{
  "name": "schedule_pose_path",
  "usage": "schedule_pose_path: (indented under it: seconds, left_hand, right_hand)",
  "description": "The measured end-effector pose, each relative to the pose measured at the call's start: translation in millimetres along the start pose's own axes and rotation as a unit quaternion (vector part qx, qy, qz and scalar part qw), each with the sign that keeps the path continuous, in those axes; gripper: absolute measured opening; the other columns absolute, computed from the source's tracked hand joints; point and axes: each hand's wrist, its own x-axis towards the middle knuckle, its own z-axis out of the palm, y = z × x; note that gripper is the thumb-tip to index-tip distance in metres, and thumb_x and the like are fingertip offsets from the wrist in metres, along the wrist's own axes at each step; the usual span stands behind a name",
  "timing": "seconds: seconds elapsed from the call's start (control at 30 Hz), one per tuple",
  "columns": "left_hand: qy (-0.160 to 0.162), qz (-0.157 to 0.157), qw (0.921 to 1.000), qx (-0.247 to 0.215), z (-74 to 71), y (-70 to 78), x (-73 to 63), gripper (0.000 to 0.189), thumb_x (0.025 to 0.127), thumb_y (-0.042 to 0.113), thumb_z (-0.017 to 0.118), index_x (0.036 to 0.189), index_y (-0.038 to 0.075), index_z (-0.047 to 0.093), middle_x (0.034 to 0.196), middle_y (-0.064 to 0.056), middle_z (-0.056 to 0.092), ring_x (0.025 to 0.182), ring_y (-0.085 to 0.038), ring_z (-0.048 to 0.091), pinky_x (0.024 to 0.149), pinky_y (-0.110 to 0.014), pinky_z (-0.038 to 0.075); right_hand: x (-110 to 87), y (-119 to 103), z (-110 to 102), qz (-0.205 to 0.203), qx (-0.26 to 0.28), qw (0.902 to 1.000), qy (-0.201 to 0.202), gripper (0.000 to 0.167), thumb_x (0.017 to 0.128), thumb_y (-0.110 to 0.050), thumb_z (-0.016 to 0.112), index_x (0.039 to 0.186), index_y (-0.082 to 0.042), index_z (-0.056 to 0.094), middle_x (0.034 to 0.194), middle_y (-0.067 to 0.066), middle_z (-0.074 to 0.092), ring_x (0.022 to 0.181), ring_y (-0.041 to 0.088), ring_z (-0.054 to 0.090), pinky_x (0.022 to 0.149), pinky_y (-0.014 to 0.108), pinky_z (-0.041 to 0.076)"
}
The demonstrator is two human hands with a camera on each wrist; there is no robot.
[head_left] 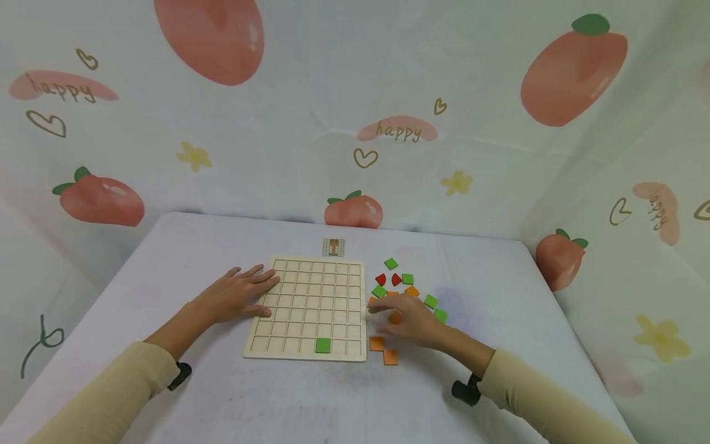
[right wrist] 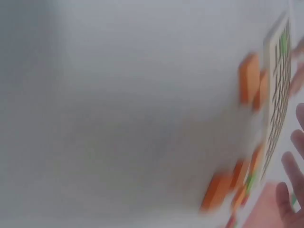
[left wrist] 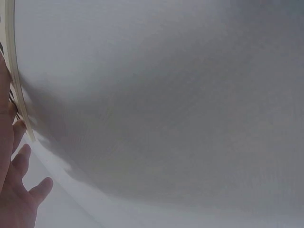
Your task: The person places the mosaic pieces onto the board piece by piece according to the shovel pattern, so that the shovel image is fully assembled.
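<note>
A light wooden grid board lies flat on the white table, with one green square tile in a cell of its bottom row. My left hand rests on the board's left edge, fingers spread across the rim. Beyond the board's right edge, my right hand is over the loose tiles, its fingers extended toward the board. In the right wrist view, its fingers appear spread apart and hold nothing. Two orange square tiles lie just below that hand, and an orange tile is partly hidden under it.
Green tiles, red wedge-shaped pieces and more orange pieces are scattered right of the board. Behind the board lies a small picture card with a grid pattern. A fruit-printed cloth hangs along the table's back edge.
</note>
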Motion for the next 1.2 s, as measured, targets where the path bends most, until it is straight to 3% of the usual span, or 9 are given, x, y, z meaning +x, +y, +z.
schedule_pose_path:
  seconds: [0.17, 0.57, 0.9, 1.2]
  left_hand:
    - [-0.001, -0.003, 1.0, -0.003, -0.1, 0.4, 0.3, 0.075, 0.092, 0.056, 0.06, 0.147, 0.008, 0.049, 0.152, -0.014, 0.046, 0.141, -0.04, 0.037, 0.106, -0.067, 0.032]
    - [-0.002, -0.005, 1.0, -0.004, -1.0, 2.0, 0.0, 0.075, 0.091, 0.056, 0.061, 0.147, 0.007, 0.049, 0.152, -0.015, 0.046, 0.141, -0.041, 0.037, 0.106, -0.067, 0.031]
    - [0.0, -0.003, 1.0, 0.002, -0.8, 2.4, 0.1, 0.075, 0.091, 0.055, 0.062, 0.147, 0.007, 0.049, 0.151, -0.014, 0.046, 0.14, -0.041, 0.038, 0.105, -0.067, 0.033]
    - [0.001, -0.001, 1.0, 0.001, 1.5, -0.2, 0.7, 0.075, 0.091, 0.055, 0.062, 0.148, 0.007, 0.049, 0.151, -0.014, 0.046, 0.141, -0.04, 0.037, 0.106, -0.067, 0.032]
  right_hand:
    - [-26.5, 22.1, -26.1, 0.031, -0.029, 0.9988, 0.023, 0.045, 0.082, -0.013, 0.083, 0.123, -0.005, 0.068, 0.108, -0.001, 0.075, 0.106, 0.016, 0.069, 0.093, 0.05, 0.048]
    - [-81.1, 61.1, -67.3, 0.092, -0.057, 0.9917, 0.069, 0.046, 0.078, -0.006, 0.084, 0.121, -0.001, 0.068, 0.104, 0.001, 0.076, 0.106, 0.024, 0.069, 0.093, 0.055, 0.05]
    - [-101.6, 77.7, -60.8, 0.095, -0.05, 0.9902, 0.09, 0.044, 0.077, -0.012, 0.086, 0.116, -0.001, 0.07, 0.1, -0.001, 0.076, 0.1, 0.021, 0.071, 0.089, 0.031, 0.053]
    - [-101.8, 78.7, -49.9, 0.08, -0.063, 0.988, 0.116, 0.044, 0.074, -0.008, 0.086, 0.115, 0.001, 0.07, 0.099, 0.002, 0.076, 0.095, 0.02, 0.072, 0.085, 0.036, 0.056]
